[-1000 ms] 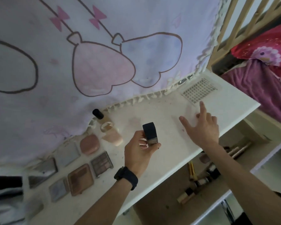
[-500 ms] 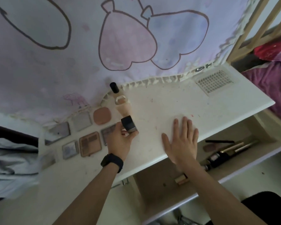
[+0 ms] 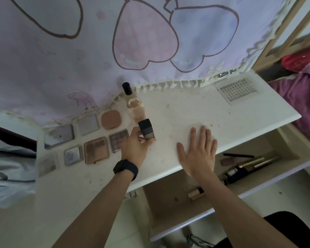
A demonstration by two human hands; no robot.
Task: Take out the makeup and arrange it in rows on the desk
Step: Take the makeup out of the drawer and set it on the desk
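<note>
My left hand (image 3: 135, 146) grips a small bottle with a square black cap (image 3: 146, 129), held upright just above the white desk (image 3: 186, 111), right of the eyeshadow palettes. My right hand (image 3: 198, 151) lies flat, fingers straight, on the desk near its front edge. Several palettes and compacts lie in two rows at the left: a brown palette (image 3: 96, 150), a dark palette (image 3: 118, 139), a round peach compact (image 3: 110, 119). Behind the held bottle stand a peach foundation bottle (image 3: 137, 110) and a black-capped bottle (image 3: 127, 88).
An open drawer (image 3: 240, 187) below the desk holds brushes, a dark bottle (image 3: 238, 173) and a small tube (image 3: 196, 193). A sheet of stick-on gems (image 3: 237, 90) lies at the desk's back right. A printed cloth hangs behind. Bedding sits at the right.
My left hand carried the black-capped bottle left and down toward the palettes. My right hand came down and back from raised fingers to lying flat on the desk.
</note>
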